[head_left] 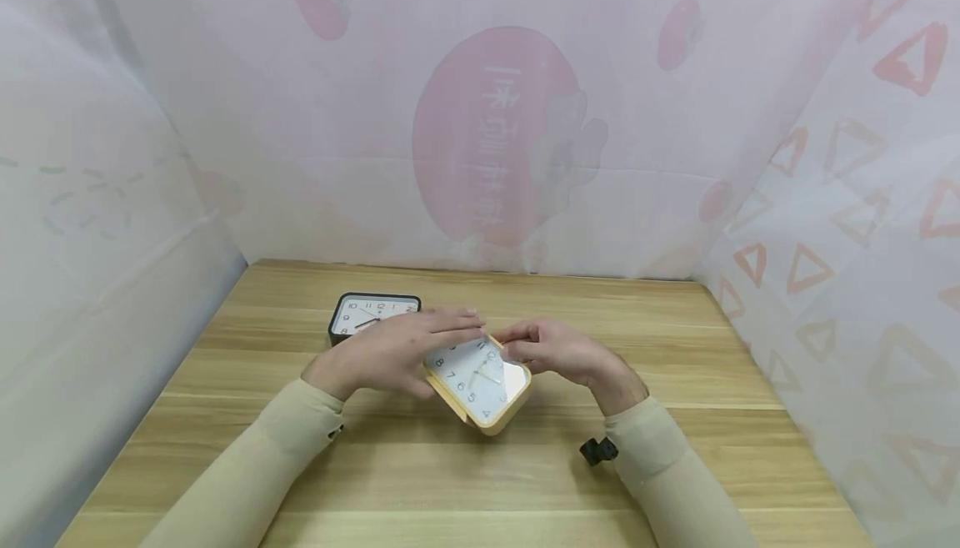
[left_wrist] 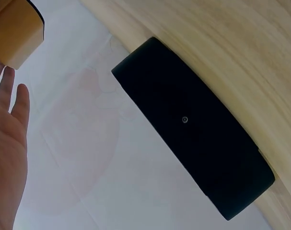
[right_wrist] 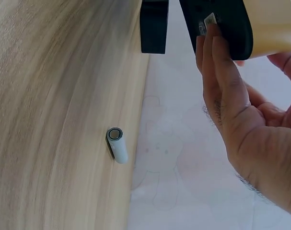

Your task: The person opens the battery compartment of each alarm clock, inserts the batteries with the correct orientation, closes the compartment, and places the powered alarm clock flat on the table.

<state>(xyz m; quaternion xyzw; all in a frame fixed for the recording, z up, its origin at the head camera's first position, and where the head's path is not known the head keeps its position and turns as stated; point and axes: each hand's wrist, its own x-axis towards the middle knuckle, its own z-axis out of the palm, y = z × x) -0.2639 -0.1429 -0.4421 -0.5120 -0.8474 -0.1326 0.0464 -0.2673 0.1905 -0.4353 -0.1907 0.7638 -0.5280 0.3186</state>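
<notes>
One table [head_left: 510, 490] bears one black clock [head_left: 363, 311]; the right fingers [right_wrist: 229, 76] grip one yellow clock [head_left: 471, 374], the left fingers [head_left: 452, 338] straight.

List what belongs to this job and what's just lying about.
Part of the job:
Yellow-framed clock, held in the right fingers

Apparently just lying about:
Black-framed clock, on the table
White cylinder, perhaps a battery, on the table; possibly needed too

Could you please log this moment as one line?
right hand: holds tilted yellow clock; left hand: at its edge; black clock: on table
</notes>
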